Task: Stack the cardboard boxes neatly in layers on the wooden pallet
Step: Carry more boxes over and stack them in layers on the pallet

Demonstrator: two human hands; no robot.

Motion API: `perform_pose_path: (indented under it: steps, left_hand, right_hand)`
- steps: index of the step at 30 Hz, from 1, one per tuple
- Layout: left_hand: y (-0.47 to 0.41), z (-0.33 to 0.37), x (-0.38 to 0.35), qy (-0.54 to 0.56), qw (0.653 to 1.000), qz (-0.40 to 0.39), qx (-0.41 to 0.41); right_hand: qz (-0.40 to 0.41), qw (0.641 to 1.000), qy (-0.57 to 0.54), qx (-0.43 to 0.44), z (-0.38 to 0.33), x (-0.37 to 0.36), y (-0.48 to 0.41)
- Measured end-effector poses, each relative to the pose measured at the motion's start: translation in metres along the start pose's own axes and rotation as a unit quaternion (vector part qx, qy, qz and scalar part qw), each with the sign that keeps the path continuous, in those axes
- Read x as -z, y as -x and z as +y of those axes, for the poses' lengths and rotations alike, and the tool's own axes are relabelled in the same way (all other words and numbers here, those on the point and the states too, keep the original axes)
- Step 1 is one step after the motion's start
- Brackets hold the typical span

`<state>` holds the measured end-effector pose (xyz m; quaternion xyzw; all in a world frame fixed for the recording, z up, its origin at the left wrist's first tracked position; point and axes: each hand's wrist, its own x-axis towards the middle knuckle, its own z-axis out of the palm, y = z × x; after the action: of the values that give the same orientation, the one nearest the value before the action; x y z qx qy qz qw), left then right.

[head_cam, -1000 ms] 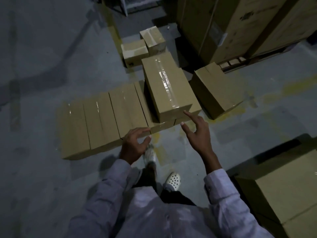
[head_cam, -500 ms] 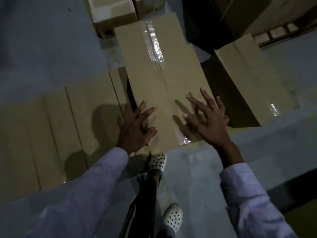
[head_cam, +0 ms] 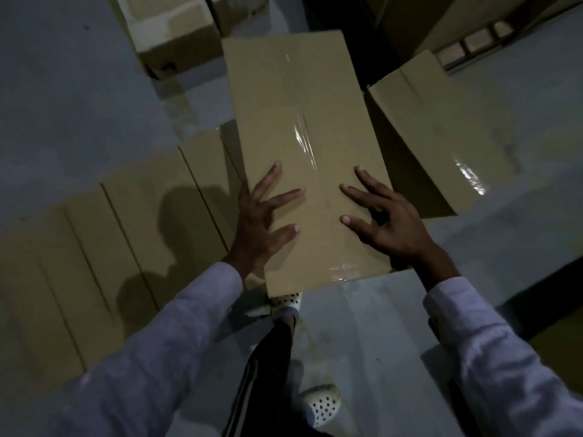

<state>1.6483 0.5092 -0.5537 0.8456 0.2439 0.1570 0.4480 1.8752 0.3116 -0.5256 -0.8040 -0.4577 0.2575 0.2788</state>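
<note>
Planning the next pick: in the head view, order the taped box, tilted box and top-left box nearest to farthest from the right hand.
1. taped box, touched by the right hand.
2. tilted box, just to its right.
3. top-left box, far upper left.

row of boxes (head_cam: 94,263): runs off left edge, right end under taped box (head_cam: 303,146)
far boxes (head_cam: 170,26): cut by top edge
pallet slats (head_cam: 473,42): dim, mostly cut off top right
front shoe (head_cam: 285,302): toe under taped box

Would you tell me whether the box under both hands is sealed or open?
Sealed: the box has flat flaps, and glossy clear tape runs along its top seam.
</note>
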Motion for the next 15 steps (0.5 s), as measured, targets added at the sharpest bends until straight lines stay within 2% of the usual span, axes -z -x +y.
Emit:
perform_pose_path:
  steps: [4,8,15]
  left_hand:
    - [-0.006,0.075,0.040,0.012,0.998,-0.067,-0.015]
    - [0.013,0.162,0.075,0.015,0.994,-0.102,-0.047]
    - [0.100,0.315,0.079,0.018,0.979,-0.140,-0.150]
  right_hand:
    - [0.023,0.999,-0.028,-0.040,-0.054,0.055,0.055]
    - [0.067,0.996,-0.029,-0.050,-0.114,0.106,0.135]
    - [0.194,0.975,0.005,-0.105,-0.205,0.167,0.334]
